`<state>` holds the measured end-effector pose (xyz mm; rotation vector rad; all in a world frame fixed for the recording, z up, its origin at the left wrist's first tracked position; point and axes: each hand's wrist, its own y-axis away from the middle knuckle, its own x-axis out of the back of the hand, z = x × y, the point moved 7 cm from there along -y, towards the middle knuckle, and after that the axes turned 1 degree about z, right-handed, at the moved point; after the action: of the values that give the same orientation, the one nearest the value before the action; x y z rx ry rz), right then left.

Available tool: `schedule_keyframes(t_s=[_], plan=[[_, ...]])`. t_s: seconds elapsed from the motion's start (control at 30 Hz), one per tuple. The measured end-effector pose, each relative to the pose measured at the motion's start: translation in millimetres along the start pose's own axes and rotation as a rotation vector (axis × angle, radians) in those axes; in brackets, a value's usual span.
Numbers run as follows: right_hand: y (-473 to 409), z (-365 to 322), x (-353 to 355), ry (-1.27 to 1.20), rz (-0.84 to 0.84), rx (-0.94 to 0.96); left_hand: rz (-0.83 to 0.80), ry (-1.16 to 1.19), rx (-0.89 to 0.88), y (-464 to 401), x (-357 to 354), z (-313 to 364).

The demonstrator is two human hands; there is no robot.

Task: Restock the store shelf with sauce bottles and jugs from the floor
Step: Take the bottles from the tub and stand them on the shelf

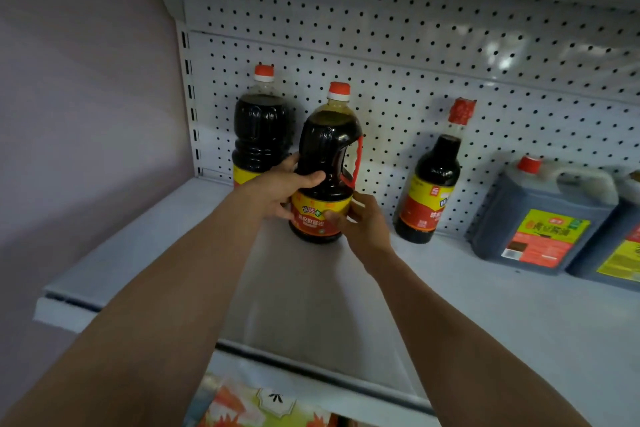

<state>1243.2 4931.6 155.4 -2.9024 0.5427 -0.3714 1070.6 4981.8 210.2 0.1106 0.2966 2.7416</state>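
A dark sauce jug (327,149) with a red cap, a red handle and a yellow-red label stands upright on the white shelf (485,288). My left hand (284,189) grips its left side at the waist, thumb across the front. My right hand (360,218) holds the lower right of its label. Behind it to the left, close to the pegboard, stands a second dark jug (259,128) of the same kind. To the right stands a slimmer dark bottle (433,180) with a red wrapped cap.
Two squarish dark jugs (540,218) with yellow-red labels stand at the far right of the shelf. A white pegboard (415,45) backs the shelf, and a pale wall (86,115) closes the left side. Colourful packaging (263,406) shows on the level below.
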Motion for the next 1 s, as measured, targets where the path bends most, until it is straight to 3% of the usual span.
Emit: schedule_keyframes(t_s=[0.87, 1.0], plan=[[-49, 16, -21, -0.043, -0.040, -0.038, 0.090, -0.007, -0.053, -47, 19, 1], [-46, 10, -21, -0.008, -0.066, -0.056, 0.180, -0.063, -0.082, -35, 16, 10]])
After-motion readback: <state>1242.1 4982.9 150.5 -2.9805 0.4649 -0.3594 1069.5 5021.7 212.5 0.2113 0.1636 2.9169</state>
